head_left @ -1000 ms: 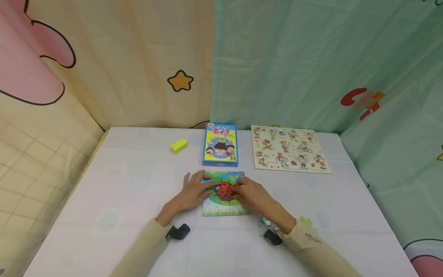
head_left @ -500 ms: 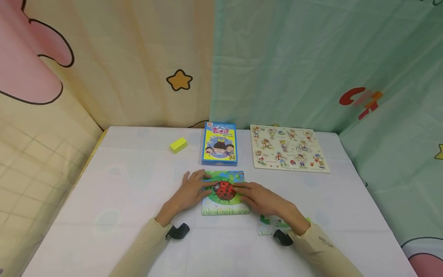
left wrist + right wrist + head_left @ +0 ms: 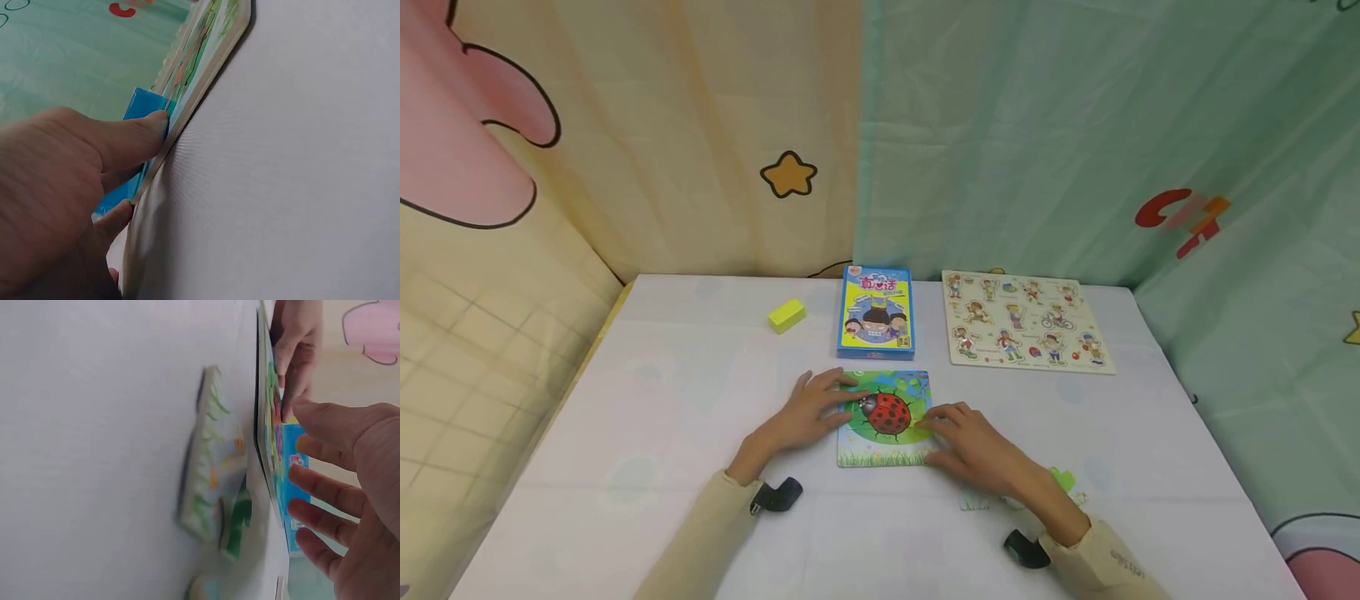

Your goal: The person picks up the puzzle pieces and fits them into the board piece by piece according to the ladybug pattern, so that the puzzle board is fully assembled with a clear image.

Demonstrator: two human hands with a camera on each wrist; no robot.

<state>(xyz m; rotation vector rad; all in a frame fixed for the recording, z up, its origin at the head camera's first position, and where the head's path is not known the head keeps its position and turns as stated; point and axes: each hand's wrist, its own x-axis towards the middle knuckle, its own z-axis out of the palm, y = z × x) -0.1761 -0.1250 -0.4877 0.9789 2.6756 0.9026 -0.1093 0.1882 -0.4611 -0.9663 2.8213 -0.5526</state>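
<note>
A square ladybug puzzle board (image 3: 880,457) lies flat on the table, a red spotted ladybug in its middle. My left hand (image 3: 808,412) rests on its left part with fingers spread; in the left wrist view the thumb (image 3: 140,134) lies on the board's edge. Over the board's right edge hovers my right hand (image 3: 973,446), its fingers apart and holding nothing in the right wrist view. Beneath the right forearm lie loose puzzle pieces: one with grass (image 3: 215,462), a dark green one (image 3: 236,525) and a light green one (image 3: 1062,478). The forearm partly hides them in the head view.
Behind the board lies a blue and yellow box (image 3: 876,312). A yellow-green block (image 3: 787,316) is to its left. A pale wooden board with figures of children (image 3: 1026,321) lies at the back right. Curtains (image 3: 1000,133) hang behind the white table (image 3: 625,400).
My right hand has drawn back from the ladybug toward the right and front, its fingers loosening from a pinch. My left hand has shifted slightly left, still on the board.
</note>
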